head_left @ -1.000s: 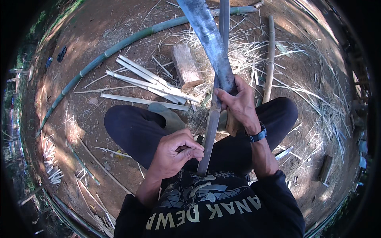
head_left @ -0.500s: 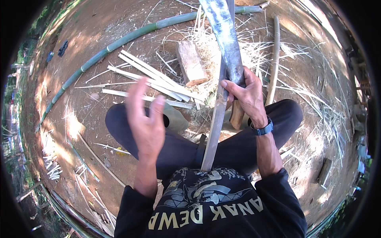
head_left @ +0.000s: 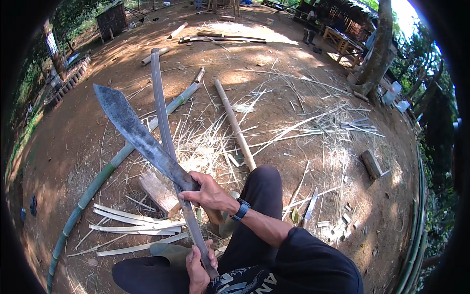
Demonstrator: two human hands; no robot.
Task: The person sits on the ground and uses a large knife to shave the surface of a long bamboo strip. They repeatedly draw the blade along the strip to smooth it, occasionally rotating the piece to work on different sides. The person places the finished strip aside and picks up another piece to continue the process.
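Clock read about the picture's centre. Right hand [head_left: 208,192], towards 7, is closing round the machete [head_left: 139,136], thumb and fingers wrapping the grip; the fingers' undersides are staying out of view, and only the handle's wooden butt is showing below the palm. The blade is pointing to 10 and crossing over the long slat [head_left: 192,220], hiding a short stretch of it. The slat is running from 11 down to between 6 and 7, the right thumb lying across it. Left hand [head_left: 197,268], between 6 and 7, is flanking the slat's lower end, fingers curling, thumb opposite; cannot tell whether they are pressing. The lower edge is cutting off its forearm. Wooden block [head_left: 155,187] and pale strips [head_left: 137,225] are lying towards 8. At 4, a knife [head_left: 310,208] is lying near the sleeve [head_left: 313,259], its handle hard to make out. Towards 1, a shelter [head_left: 342,24] is sinking into shadow, its contents unclear.
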